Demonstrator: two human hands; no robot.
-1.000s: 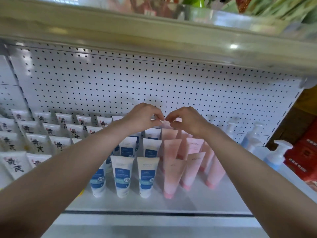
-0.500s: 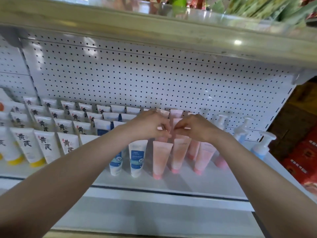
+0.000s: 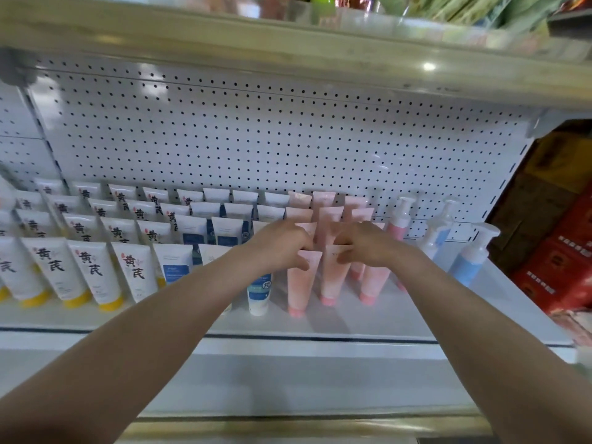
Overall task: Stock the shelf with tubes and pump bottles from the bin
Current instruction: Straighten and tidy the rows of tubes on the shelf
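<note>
Head view. My left hand (image 3: 282,241) is pinching the crimped top of the front pink tube (image 3: 301,283). My right hand (image 3: 362,243) is pinching the top of the neighbour tube (image 3: 333,274), just right of it. Both tubes are standing cap-down on the shelf (image 3: 352,318), near its front edge, with pump bottles (image 3: 471,254) further right. Bin not in view. Risk, as I am judging it: the tubes are balancing on small caps in tight rows, so a sideways nudge on release could topple several.
</note>
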